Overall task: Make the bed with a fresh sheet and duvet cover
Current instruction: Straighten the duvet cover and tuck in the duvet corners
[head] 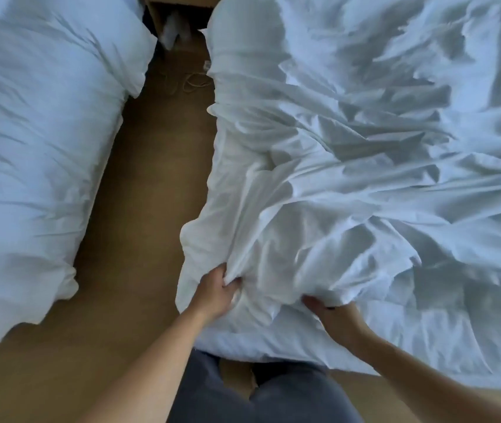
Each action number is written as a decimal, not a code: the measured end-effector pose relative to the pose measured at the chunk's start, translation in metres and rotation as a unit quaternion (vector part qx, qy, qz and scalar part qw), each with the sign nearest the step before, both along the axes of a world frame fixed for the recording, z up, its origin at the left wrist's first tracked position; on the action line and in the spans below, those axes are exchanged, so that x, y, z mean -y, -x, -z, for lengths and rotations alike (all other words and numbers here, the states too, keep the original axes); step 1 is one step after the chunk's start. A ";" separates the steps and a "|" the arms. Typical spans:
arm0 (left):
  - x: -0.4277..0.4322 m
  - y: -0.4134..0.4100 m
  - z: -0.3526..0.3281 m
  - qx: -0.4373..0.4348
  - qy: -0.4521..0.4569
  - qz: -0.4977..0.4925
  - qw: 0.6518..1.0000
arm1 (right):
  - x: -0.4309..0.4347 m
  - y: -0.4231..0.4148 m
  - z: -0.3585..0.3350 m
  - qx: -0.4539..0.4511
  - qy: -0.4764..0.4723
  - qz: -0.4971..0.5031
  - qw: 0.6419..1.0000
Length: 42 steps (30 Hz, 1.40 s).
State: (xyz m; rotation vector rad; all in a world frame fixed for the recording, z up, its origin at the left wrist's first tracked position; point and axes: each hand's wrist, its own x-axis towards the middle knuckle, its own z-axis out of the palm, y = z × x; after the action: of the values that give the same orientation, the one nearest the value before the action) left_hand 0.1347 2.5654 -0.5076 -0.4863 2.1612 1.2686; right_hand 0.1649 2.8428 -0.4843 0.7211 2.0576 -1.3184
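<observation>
Grip: hands (217, 290) on sheet (334, 184); bedding (29, 154) alongside

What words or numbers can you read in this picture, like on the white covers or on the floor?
None: no word, number, label or sign can be read here.
White bedding, gripped by the left hand and the right hand: plain, no print or tag showing.
White duvet on the left: plain.
Floor: plain.
Pale thing at the top between the beds: too blurred to tell if it bears writing.
</observation>
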 end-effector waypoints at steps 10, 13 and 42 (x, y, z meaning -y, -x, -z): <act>0.000 0.070 -0.149 0.102 -0.114 -0.020 0.988 | 0.124 -0.023 -0.040 0.078 0.377 0.225 0.895; 0.002 0.087 -0.181 0.086 -0.096 0.067 0.989 | 0.152 -0.003 -0.055 -0.048 0.455 0.326 0.827; -0.100 0.212 -0.247 -0.294 0.128 0.584 0.746 | 0.083 0.059 -0.119 -0.143 0.279 0.501 0.806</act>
State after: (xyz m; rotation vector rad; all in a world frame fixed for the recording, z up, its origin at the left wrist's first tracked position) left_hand -0.0776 2.6651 -0.2611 1.2098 2.3534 0.3716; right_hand 0.1063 2.7601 -0.3657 1.4678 1.2658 -2.5911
